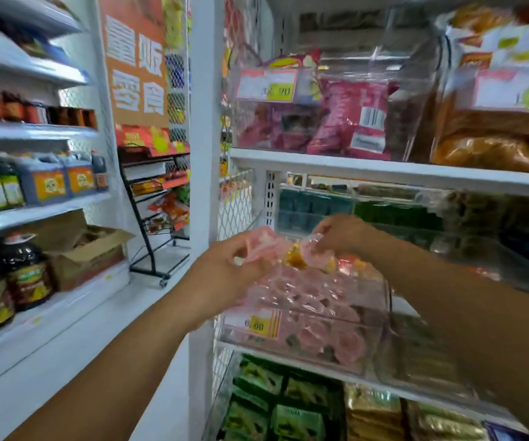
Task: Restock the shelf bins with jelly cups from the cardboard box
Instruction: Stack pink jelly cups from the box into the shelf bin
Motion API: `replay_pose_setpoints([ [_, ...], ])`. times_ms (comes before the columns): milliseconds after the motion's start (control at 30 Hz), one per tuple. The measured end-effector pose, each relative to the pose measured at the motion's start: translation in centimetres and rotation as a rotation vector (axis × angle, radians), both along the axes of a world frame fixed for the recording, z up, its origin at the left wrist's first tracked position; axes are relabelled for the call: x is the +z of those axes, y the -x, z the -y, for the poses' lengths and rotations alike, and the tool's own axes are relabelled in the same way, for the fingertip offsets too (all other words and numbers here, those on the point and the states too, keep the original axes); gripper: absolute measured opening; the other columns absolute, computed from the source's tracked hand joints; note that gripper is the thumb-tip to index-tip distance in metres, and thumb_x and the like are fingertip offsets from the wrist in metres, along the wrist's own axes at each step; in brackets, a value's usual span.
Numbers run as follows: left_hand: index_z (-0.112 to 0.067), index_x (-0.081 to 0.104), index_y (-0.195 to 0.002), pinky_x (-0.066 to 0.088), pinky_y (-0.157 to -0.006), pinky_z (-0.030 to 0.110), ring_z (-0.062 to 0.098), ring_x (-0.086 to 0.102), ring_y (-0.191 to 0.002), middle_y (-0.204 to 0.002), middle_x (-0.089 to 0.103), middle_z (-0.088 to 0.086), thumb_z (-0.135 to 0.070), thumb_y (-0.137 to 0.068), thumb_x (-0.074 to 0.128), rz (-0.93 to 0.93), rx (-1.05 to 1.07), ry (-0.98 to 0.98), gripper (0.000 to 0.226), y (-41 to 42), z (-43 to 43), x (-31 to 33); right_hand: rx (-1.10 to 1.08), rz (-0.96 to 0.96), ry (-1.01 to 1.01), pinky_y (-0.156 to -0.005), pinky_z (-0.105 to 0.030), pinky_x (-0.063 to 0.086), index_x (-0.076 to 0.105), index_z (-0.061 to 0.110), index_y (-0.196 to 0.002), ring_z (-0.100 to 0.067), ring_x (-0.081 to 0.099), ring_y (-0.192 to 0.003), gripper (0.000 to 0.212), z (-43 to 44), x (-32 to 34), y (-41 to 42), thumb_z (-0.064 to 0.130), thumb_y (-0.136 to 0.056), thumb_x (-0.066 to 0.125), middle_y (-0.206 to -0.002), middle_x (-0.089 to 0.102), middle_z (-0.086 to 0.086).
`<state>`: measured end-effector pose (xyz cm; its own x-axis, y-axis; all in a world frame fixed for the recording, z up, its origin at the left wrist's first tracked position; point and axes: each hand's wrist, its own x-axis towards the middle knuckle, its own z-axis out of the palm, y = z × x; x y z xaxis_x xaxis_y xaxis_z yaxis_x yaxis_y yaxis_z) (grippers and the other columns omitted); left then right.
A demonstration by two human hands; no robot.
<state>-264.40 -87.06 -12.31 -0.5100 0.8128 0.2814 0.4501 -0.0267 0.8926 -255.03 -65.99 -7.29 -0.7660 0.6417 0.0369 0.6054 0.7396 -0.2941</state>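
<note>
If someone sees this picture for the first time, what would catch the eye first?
First the two hands in the middle: the left hand and the right hand each hold pink jelly cups above a clear bin, just right of centre, piled with more of them. Then the orange sign with big white characters, upper left.

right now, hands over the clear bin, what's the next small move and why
Probably lower both hands and let go into the clear bin. The left hand grips a few pink jelly cups, the right hand pinches one, and both hang above the bin's open top, which already holds the same pink cups.
</note>
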Motion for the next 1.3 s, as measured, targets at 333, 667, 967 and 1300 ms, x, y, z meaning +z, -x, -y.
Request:
replay_pose_setpoints([
  [333,-0.05,0.057,-0.092,0.039,-0.061,0.002,-0.022,0.054,-0.077,-0.088,0.055,-0.03,-0.039,-0.085,0.069,-0.23,0.208,-0.007,0.018,2.3,-7.0,-1.0,-0.133,0.062,0.219,-0.056,-0.025,0.049,0.062,0.009,-0.082,-0.017,0.055,-0.06,0.011,-8.3,-2.8,10.4,0.016,-0.089,0.067,-0.08,0.062,-0.007],
  [667,-0.044,0.061,-0.114,0.04,-0.057,0.017,-0.002,0.063,-0.079,-0.099,0.067,-0.019,-0.044,-0.089,0.062,-0.131,0.221,0.159,0.025,3.4,-7.8,-2.9,-0.252,0.121,0.137,-0.05,-0.026,0.042,0.056,0.007,-0.07,-0.017,0.053,-0.053,0.029,-9.5,-8.1,12.5,0.025,-0.092,0.061,-0.065,0.056,-0.004],
  [967,-0.042,0.056,-0.123,0.041,-0.068,0.01,0.001,0.058,-0.084,-0.091,0.06,-0.022,-0.046,-0.091,0.059,-0.194,0.235,0.236,0.033,2.6,-7.4,-2.4,-0.313,0.177,0.245,-0.049,-0.024,0.042,0.062,0.005,-0.083,-0.013,0.053,-0.039,0.032,-10.5,-9.1,13.2,0.035,-0.095,0.059,-0.052,0.056,-0.002],
  [1300,-0.035,0.054,-0.131,0.044,-0.081,0.024,0.011,0.057,-0.091,-0.096,0.054,-0.016,-0.04,-0.095,0.056,-0.218,0.258,0.258,0.037,1.9,-7.4,-1.9,-0.225,0.289,0.127,-0.094,-0.039,0.048,0.061,0.005,-0.12,-0.028,0.058,-0.101,0.036,-10.8,-10.1,13.2,0.024,-0.089,0.061,-0.109,0.06,-0.012],
])
